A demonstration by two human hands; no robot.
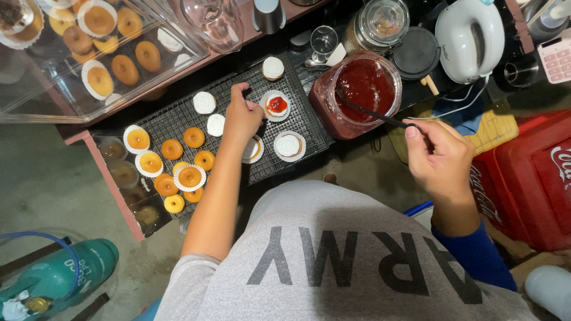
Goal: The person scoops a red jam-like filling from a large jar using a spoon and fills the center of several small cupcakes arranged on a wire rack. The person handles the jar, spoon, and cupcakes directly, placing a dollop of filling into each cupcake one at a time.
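My left hand [241, 116] rests on the black wire rack [178, 116], fingers curled beside a cream-topped cake [276, 106] that has red jam on it. My right hand [440, 154] grips the handle of a long dark spoon [372, 113] whose far end dips into a clear jar of red jam [363, 89]. Other white-topped cakes [289, 145] and plain golden cakes [193, 137] in paper cups lie across the rack.
A clear case of golden cakes [101, 53] stands at upper left. A white hand mixer [470, 38], glass jars [380, 24] and a pink calculator [556, 56] sit behind the jam. A red crate [529, 178] is at right, a green gas cylinder [59, 276] at lower left.
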